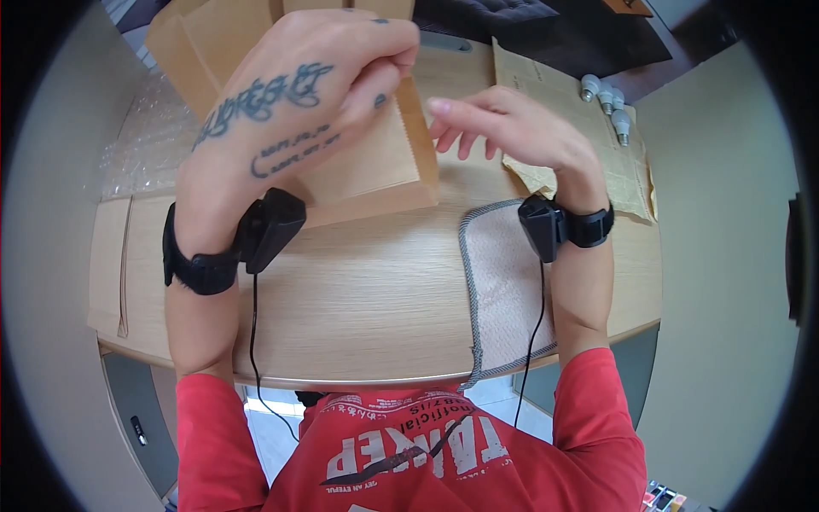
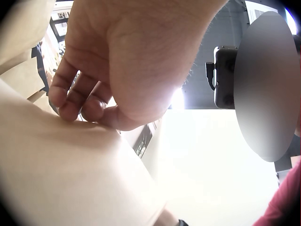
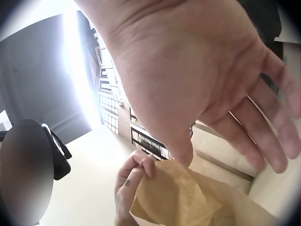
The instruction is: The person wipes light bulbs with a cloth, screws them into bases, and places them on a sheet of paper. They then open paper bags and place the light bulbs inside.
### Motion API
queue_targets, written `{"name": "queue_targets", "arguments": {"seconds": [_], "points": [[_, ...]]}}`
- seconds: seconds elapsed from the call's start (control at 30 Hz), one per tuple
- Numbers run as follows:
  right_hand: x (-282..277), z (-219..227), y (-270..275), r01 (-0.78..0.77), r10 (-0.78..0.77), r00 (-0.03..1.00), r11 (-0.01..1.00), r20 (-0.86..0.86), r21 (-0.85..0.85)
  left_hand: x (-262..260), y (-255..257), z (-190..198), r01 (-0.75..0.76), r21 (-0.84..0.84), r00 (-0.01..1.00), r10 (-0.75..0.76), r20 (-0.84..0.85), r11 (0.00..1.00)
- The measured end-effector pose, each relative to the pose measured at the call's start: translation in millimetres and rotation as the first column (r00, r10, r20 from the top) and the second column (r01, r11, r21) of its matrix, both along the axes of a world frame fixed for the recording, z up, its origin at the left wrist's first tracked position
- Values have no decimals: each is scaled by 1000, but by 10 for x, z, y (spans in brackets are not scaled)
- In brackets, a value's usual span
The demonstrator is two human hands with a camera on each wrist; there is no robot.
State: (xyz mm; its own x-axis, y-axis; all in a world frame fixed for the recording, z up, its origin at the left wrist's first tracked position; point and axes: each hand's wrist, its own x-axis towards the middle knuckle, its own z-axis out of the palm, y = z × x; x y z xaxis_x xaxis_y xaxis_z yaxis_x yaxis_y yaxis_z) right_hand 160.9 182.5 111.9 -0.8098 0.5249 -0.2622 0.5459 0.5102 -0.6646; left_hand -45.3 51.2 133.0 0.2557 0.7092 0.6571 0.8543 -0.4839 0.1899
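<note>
A brown paper bag [image 1: 375, 166] with a zigzag-cut edge stands on the table in the head view, partly hidden behind my left hand [image 1: 316, 94]. That hand pinches the bag's top edge between thumb and curled fingers; in the left wrist view the fingertips [image 2: 91, 110] meet the pale paper [image 2: 70, 165]. Seen from the right wrist, the bag's mouth [image 3: 171, 195] gapes beside the pinching left hand [image 3: 134, 176]. My right hand [image 1: 520, 128] hovers just right of the bag, fingers spread and loosely bent, holding nothing.
Several light bulbs [image 1: 612, 102] lie at the back right on flat brown paper [image 1: 546, 94]. A light cloth with a dark stitched border [image 1: 508, 290] lies at the front right. Bubble wrap [image 1: 153, 145] and a folded brown paper [image 1: 111, 256] are at the left; more brown paper [image 1: 192, 43] stands behind.
</note>
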Motion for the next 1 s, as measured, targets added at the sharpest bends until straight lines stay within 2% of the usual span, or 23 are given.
{"name": "queue_targets", "arguments": {"seconds": [0.07,0.17,0.27,0.37,0.57,0.77,0.87,1.0], "points": [[-27,46,-76,0,-1,999,1000,41,29,-2,11,-22,5,19,1000,-5,2,1000],[-40,7,-62,-153,121,978,969,168,194,-5,9,-2,10,1,1000,-10,-5,1000],[-45,31,-45,-153,128,978,978,167,144,15,-2,12,-8,-31,1000,8,3,999],[-18,-68,23,-147,145,989,984,32,99,21,0,7,-7,-34,1000,7,0,999],[2,-108,71,-132,133,991,986,-8,102,33,9,7,6,-29,1000,-6,-5,1000],[-52,-78,4,-118,116,993,986,27,115,44,8,16,1,-55,1000,0,6,998],[-80,-9,-82,-155,141,987,966,81,205,40,11,17,-2,-56,1000,2,1,998],[-77,-72,-73,-161,151,987,963,59,218,40,6,23,-2,-63,1000,2,3,998]]}}
